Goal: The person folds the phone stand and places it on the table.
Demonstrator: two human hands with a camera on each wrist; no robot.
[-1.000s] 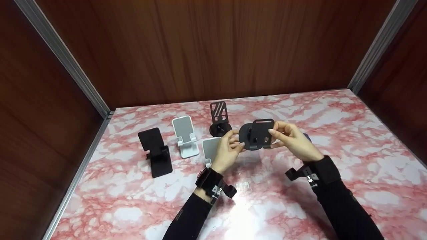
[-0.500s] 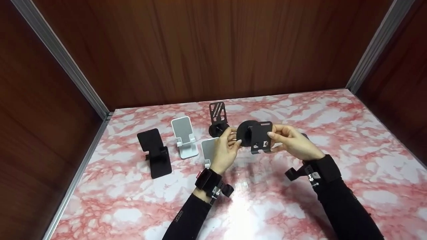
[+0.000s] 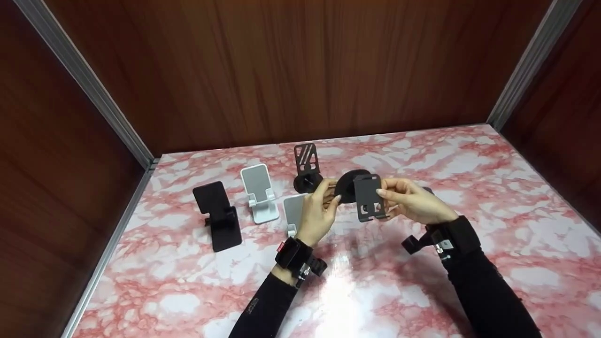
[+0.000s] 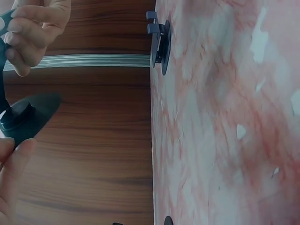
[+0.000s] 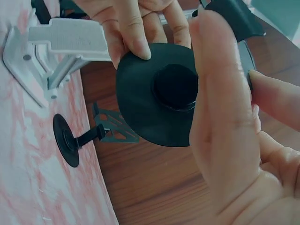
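Both hands hold a black phone stand (image 3: 367,197) above the table. My left hand (image 3: 319,211) pinches the edge of its round base (image 5: 140,98), thumb on one face and fingers on the other. With thumb and fingers, my right hand (image 3: 415,202) grips the right edge of the cut-out back plate, whose small lips point down. In the head view the plate covers part of the base. The left wrist view catches the base (image 4: 35,112) from its side, with the right hand (image 4: 40,28) above. The joint between plate and base is mostly hidden in the head view.
Left of the hands stand a black phone stand (image 3: 220,218), a white one (image 3: 258,190) and another white one (image 3: 294,211) partly behind the left hand. A slotted black stand (image 3: 307,159) is farther back. Something dark (image 3: 428,190) shows behind the right hand. Wooden panels (image 3: 300,70) enclose the marbled table.
The held stand has turned: its plate has tilted and sunk slightly, and the round base now shows higher behind it. Both hands keep their grip. The other stands have not moved.
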